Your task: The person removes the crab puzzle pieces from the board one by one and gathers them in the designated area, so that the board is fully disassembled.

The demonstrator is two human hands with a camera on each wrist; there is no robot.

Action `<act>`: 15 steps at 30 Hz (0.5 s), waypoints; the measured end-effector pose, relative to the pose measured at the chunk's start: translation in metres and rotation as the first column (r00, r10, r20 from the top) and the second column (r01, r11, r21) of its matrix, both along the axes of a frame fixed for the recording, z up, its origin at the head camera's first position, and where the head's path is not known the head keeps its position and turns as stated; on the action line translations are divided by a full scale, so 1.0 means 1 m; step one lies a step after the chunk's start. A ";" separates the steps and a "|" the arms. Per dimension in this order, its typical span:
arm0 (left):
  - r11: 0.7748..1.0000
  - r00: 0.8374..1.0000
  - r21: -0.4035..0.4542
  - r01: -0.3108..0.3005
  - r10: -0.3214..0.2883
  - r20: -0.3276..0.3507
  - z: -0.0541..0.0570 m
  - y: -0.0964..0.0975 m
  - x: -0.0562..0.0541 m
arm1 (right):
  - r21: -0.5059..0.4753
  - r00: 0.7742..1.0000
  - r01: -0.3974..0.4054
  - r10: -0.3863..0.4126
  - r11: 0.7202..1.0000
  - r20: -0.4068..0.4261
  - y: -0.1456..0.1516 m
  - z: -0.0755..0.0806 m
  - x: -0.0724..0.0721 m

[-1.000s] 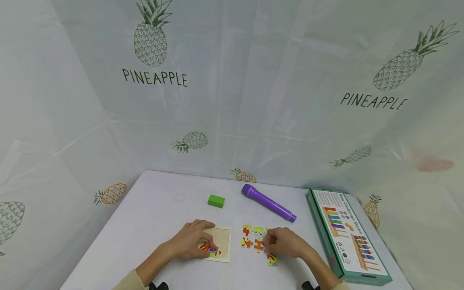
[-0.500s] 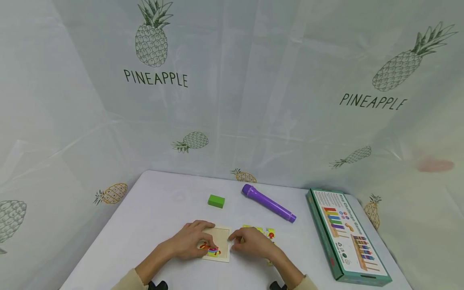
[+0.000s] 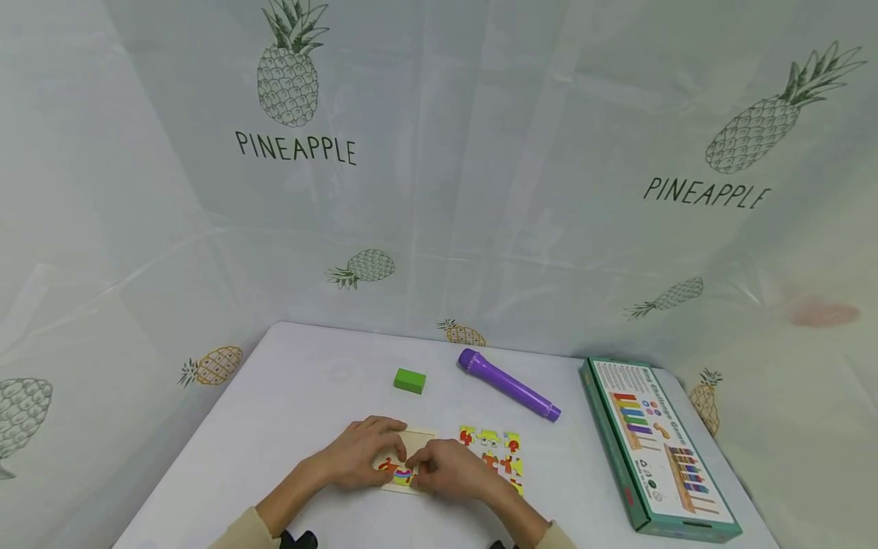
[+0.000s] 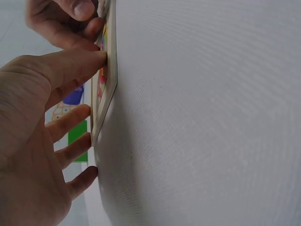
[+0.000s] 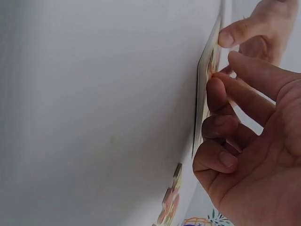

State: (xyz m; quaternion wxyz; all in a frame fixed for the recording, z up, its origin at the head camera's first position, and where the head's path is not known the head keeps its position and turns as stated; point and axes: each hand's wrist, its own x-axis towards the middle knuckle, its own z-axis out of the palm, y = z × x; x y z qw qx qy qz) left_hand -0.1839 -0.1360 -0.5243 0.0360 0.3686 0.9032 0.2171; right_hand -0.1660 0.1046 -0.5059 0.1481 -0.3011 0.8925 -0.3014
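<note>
A shallow wooden puzzle tray (image 3: 417, 438) lies on the white table with a few colourful jigsaw pieces (image 3: 402, 476) at its near side. My left hand (image 3: 360, 454) rests across the tray's left part, thumb on the pieces. In the left wrist view, its other fingers stretch loosely along the tray's far edge. My right hand (image 3: 449, 467) is over the tray's right part. Its index fingertip reaches the orange piece in the right wrist view, thumb a little apart and remaining fingers curled. I cannot tell whether it holds a piece.
Several loose jigsaw pieces (image 3: 488, 438) lie right of the tray, partly behind my right hand. Behind stand a green block (image 3: 409, 380) and a purple toy microphone (image 3: 507, 383). A green-edged game box (image 3: 668, 450) lies at the right, and a pineapple-print curtain (image 3: 494, 191) hangs behind the table.
My right hand has moved left from the loose pieces, past the tray's right edge, to the pieces inside it. The left hand has stayed on the tray.
</note>
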 end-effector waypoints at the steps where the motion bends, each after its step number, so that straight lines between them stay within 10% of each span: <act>1: 1.000 1.000 -0.001 -0.003 0.003 0.002 0.001 0.000 0.000 | 0.001 1.000 -0.003 0.003 1.000 -0.002 -0.001 0.000 0.000; 15: 1.000 1.000 -0.005 -0.011 0.011 -0.002 0.007 0.001 0.003 | 0.001 0.999 0.047 -0.047 0.999 0.021 -0.011 0.002 0.000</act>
